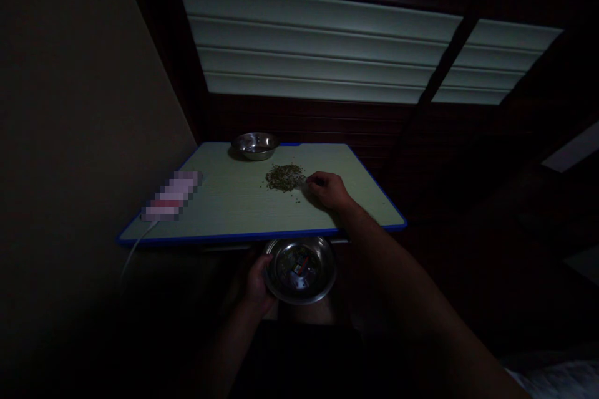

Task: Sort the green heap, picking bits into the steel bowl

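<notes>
Left hand [258, 282] grips a bowl [311, 290] just off the desk's [234, 206] near edge, perhaps for easy reach; right hand [330, 190] curls beside grains [283, 177], grip unclear.

Your left hand [257, 283] holds a metal bowl [324, 269] beside the near edge of the desk [224, 206]; your right hand [329, 189], fingers bunched, meets the grain pile [282, 177].

Two hands: one left hand [259, 285], one right hand [330, 190]. Two bowls: one far bowl [257, 156], one near bowl [326, 277]. One tabletop [224, 207], one grain heap [282, 177], one blurred item [173, 194] at left, one cord [136, 246], two far panels [318, 40] [503, 53].
</notes>
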A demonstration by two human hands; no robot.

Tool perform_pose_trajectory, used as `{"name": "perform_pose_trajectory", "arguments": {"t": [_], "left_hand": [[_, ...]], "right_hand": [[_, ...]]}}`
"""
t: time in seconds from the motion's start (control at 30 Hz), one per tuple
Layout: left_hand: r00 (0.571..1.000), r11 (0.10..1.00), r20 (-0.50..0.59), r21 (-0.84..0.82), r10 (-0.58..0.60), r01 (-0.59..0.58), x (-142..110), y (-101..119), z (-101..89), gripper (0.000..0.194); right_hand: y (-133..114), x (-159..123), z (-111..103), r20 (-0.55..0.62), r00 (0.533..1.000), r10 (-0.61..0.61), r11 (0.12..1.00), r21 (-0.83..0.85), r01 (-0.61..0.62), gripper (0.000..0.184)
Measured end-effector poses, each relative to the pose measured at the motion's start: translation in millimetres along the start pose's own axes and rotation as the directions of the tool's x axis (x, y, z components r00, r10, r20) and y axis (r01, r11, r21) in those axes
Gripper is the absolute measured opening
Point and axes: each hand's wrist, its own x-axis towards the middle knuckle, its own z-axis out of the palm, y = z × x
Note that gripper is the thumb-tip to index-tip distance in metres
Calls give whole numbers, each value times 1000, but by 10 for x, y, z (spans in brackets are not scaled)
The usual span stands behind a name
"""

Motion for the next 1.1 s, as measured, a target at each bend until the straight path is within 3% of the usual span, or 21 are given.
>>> {"name": "perform_pose_trajectory", "arguments": {"t": [0.3,1.1], "left_hand": [[1000,1000,-18,-22,12,-12,3,-2,19,12],[999,999,-39,23,33,-32,-11,6,38,13]], "right_hand": [[47,10,18,55,998,-12,999,50,9,17],[8,6,20,57,998,34,993,115,-41,14]]}}
